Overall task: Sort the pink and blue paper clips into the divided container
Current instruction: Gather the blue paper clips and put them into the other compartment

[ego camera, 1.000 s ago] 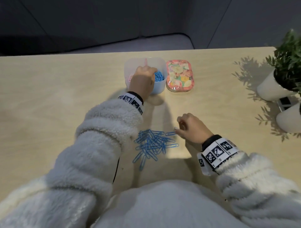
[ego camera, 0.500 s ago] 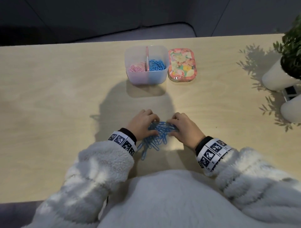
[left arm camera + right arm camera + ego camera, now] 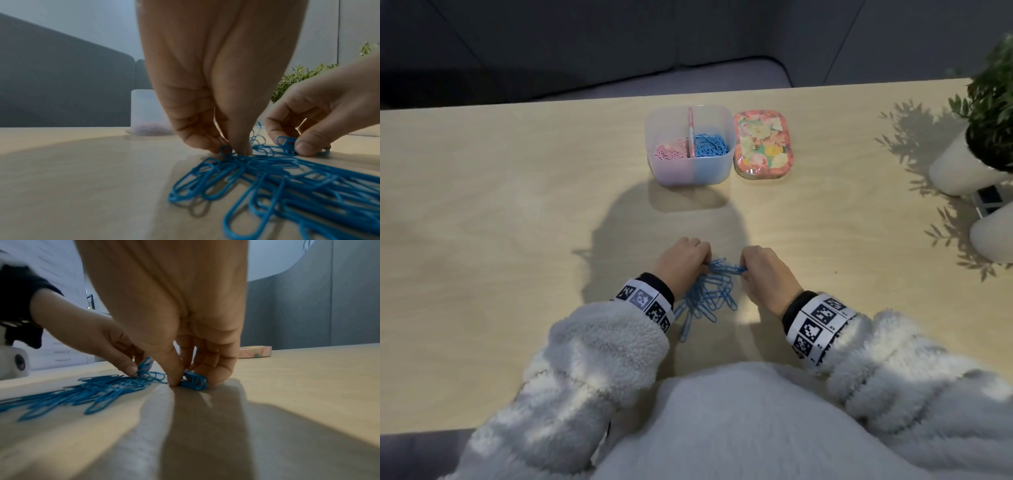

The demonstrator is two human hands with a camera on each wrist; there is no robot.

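A pile of blue paper clips lies on the wooden table near its front edge. My left hand pinches clips at the pile's far left side. My right hand pinches a small bunch of blue clips against the table at the pile's far right side. The translucent divided container stands beyond, with pink clips in its left half and blue clips in its right half.
A floral lid lies just right of the container. Two white pots with a green plant stand at the table's right edge. A grey sofa runs behind the table.
My left hand came back from the container to the pile and joined the right hand. Both hands now pinch clips at the pile's far edge, slightly further apart than half a second ago.
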